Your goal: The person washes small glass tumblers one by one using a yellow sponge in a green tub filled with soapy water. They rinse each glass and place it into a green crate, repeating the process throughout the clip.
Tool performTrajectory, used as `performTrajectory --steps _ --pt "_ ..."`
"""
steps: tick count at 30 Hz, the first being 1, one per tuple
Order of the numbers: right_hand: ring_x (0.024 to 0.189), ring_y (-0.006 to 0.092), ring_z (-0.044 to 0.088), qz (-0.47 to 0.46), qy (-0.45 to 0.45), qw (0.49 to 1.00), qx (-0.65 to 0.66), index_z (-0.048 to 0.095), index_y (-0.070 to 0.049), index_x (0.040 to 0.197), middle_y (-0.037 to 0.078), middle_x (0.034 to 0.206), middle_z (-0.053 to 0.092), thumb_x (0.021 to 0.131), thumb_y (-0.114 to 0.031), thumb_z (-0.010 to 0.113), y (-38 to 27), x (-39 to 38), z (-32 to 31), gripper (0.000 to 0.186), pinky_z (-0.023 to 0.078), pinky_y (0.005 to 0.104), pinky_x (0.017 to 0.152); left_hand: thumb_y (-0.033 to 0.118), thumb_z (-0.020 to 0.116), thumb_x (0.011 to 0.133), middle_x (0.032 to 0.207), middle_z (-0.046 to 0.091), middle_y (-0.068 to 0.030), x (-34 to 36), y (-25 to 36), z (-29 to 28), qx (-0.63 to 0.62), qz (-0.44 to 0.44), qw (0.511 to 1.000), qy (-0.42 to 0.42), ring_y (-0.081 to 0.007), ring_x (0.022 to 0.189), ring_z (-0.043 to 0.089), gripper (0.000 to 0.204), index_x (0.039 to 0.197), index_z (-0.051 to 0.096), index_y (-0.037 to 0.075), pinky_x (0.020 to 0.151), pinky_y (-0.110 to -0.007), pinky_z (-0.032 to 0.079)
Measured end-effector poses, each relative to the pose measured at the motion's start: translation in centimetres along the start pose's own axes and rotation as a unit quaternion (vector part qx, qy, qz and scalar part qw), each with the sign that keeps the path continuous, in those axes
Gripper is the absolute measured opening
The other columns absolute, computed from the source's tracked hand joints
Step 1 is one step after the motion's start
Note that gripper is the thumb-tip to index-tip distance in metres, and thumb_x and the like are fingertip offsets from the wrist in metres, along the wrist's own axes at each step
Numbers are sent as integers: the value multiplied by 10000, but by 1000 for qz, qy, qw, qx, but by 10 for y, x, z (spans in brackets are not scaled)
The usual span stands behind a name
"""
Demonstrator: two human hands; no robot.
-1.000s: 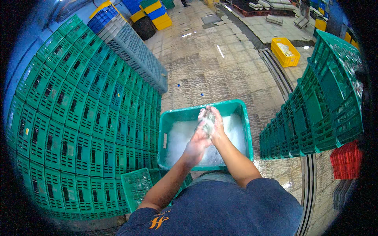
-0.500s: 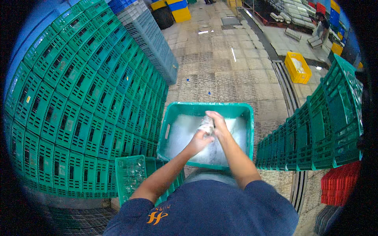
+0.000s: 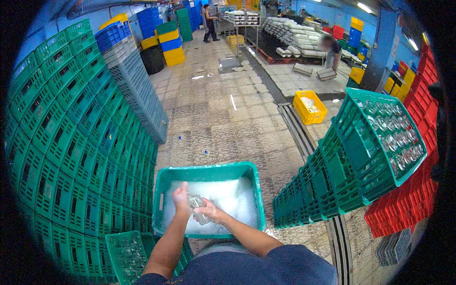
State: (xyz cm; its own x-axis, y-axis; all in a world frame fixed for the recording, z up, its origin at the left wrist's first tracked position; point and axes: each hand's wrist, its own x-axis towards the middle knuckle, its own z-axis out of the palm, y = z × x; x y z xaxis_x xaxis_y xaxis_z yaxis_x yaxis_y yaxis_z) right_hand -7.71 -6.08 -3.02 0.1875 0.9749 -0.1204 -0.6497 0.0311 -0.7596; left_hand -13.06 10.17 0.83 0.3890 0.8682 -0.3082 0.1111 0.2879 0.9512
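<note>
A clear glass jar [image 3: 203, 216] is tilted over the green tub [image 3: 260, 199], which holds white, foamy water. My right hand [image 3: 211, 211] is closed around the jar's side, with the thumb across it. Beside the jar's upper end is my left hand [image 3: 181, 199], somewhat blurred. Its fingers point up and look stretched out, and its palm side faces the glass. Whether it touches the jar, I cannot tell.
Stacked green crates [image 3: 71, 156] wall the left side. On the right leans a green stack topped by a crate of glassware [image 3: 394, 135], beside red crates [image 3: 399, 204]. A green crate [image 3: 126, 259] holds glassware near my left arm. Ahead are a yellow crate [image 3: 309, 108] and a bending person [image 3: 332, 54].
The view has tilted up and turned right, showing more of the room. My hands have moved apart around the jar, my left hand now uncurled, my right hand gripping the jar's side.
</note>
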Motion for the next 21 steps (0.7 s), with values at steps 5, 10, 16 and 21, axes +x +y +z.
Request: performTrajectory --steps 5,10,16,21 --pt "834 219 685 -87 195 968 134 436 -119 1387 94 1106 640 947 -267 737 -17 6 12 553 597 396 692 290 623 1016 835 710 -142 -39 20 18 -22 228 973 -35 -272 701 687 254 990 637 38 650 -432 566" --pt "912 214 647 -142 295 896 299 503 -142 1273 70 1113 623 1034 -464 583 -16 35 3 408 587 401 765 222 546 1010 980 718 -230 -87 17 39 354 253 896 -88 -418 919 710 299 1246 621 53 843 -474 577" --pt "814 186 617 -119 435 892 32 669 -80 1022 58 916 668 1012 -678 464 -24 43 0 633 529 357 754 197 506 1012 1265 684 -206 -83 37 38 384 450 801 -96 -408 1112 672 364 1325 635 62 987 -467 537" --pt "1005 247 676 -107 241 943 201 625 -67 1227 89 1132 694 1042 -645 421 -32 40 6 640 567 399 891 139 519 976 1441 574 -215 -73 19 22 428 244 856 -155 -369 1293 578 371 1311 668 83 1074 -430 493"
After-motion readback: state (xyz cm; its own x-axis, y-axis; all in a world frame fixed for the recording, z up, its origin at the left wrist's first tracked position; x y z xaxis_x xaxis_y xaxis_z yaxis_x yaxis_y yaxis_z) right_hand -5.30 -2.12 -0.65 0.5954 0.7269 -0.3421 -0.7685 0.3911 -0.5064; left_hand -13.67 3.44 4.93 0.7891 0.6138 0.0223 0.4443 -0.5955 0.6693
